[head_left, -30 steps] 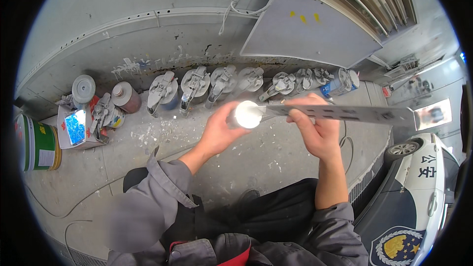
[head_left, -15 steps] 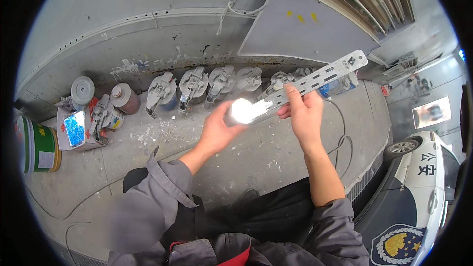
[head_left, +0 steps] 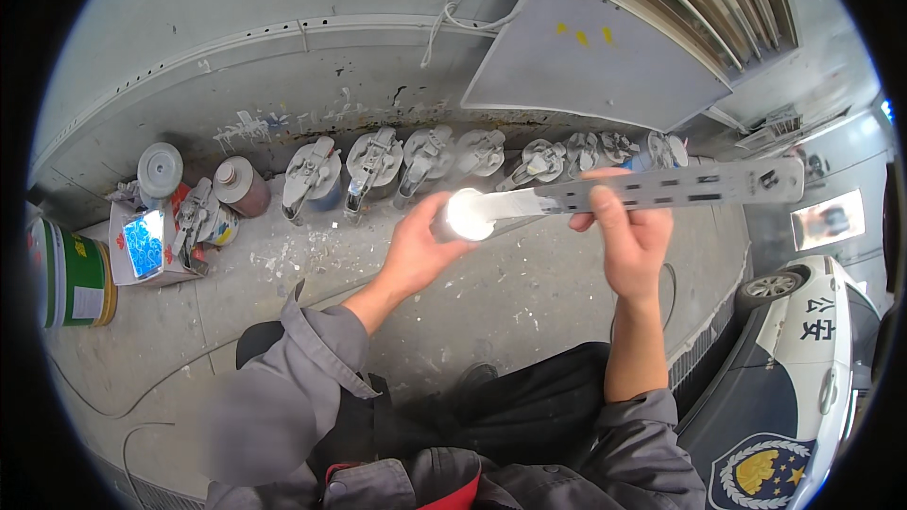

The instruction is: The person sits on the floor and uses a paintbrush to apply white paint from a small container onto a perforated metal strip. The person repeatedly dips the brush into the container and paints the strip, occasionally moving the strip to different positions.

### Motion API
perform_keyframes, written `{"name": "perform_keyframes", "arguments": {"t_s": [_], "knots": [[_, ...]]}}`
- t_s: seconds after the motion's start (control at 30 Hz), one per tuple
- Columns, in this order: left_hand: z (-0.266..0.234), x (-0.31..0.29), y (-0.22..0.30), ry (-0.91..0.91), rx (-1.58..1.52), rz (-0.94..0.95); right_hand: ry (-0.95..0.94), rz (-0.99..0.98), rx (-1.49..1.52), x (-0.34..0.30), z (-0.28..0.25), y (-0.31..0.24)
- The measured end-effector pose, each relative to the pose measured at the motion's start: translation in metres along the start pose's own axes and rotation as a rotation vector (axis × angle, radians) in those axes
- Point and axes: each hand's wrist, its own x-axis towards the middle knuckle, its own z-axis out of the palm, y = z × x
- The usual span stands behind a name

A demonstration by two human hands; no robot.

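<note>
My left hand (head_left: pixel 421 244) is wrapped round a small cup (head_left: pixel 470 215) whose inside looks bright white, as with white paint. In my right hand (head_left: pixel 631 246) is a long, flat, slotted metal mixing stick (head_left: pixel 685 189), held near its middle with the thumb on top. Its white-coated end rests at the cup's mouth; whether it dips below the surface cannot be made out. The far end points right, almost level. Both hands are above the floor, in front of a row of paint-spattered pots.
Several lidded paint pots (head_left: pixel 313 173) line the wall foot. Left stand a green-and-white bucket (head_left: pixel 83 274), a carton (head_left: pixel 175 264) and a pinkish bottle (head_left: pixel 241 187). A hose (head_left: pixel 170 387) crosses the floor. A dark-and-white car (head_left: pixel 812 340) is at right, a leaning grey panel (head_left: pixel 595 57) behind.
My right hand has moved right, and the mixing stick has swung from slanting up to nearly level, its far end lower and farther right. My left hand and the cup stay almost still.
</note>
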Motion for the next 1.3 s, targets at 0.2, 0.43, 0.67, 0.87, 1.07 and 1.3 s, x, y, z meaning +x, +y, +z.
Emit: {"name": "perform_keyframes", "arguments": {"t_s": [0.2,0.43,0.67,0.87,1.07,1.3], "knots": [[0.006,-0.002,0.010,-0.030,-0.079,-0.001,0.006,0.118,-0.108,-0.008,0.039,0.033],[0.001,-0.001,0.010,0.005,0.030,-0.035,0.183,0.381,0.134,-0.005,0.046,0.044],[0.000,0.000,0.007,0.000,0.025,-0.025,0.295,0.336,0.232,0.006,0.010,0.024],[0.000,0.000,0.009,-0.020,-0.021,-0.005,0.121,0.041,0.057,-0.004,-0.005,-0.008],[0.004,-0.002,0.006,-0.021,-0.044,0.042,-0.018,-0.057,-0.203,-0.007,0.020,0.011],[0.007,-0.002,0.004,-0.010,0.008,0.013,0.139,0.266,-0.033,-0.006,0.054,0.033]]}}
